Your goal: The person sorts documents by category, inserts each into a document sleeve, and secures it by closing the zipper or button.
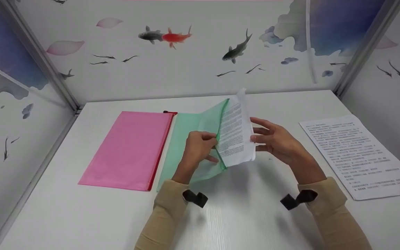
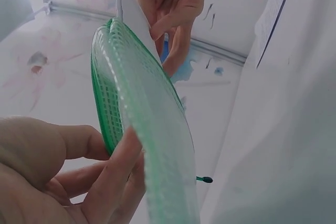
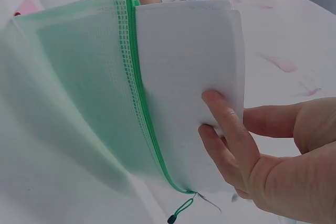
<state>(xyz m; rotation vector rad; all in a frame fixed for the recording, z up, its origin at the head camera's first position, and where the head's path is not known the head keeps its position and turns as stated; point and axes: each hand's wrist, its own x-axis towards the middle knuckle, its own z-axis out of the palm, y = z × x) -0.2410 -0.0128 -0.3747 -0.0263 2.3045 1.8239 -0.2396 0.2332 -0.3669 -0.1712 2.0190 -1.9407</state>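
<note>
A translucent green zip pouch (image 1: 186,125) is raised at its right side, its zipped mouth open. My left hand (image 1: 198,147) pinches the near layer of that mouth, thumb and fingers at the zipper (image 2: 107,129). Printed sheets of paper (image 1: 235,133) stick out of the mouth, partly inside the pouch. At their outer edge my right hand (image 1: 278,142) holds them, with fingers on one face and the thumb on the other side, as the right wrist view shows. The green zipper pull (image 3: 181,208) dangles from one end of the mouth.
To the left lies a pink zip pouch (image 1: 127,149) with a red zipper edge, flat on the white table (image 1: 227,222). Another stack of printed sheets (image 1: 356,156) rests at the right. Patterned panels (image 1: 200,69) with painted fish enclose the table's back and sides.
</note>
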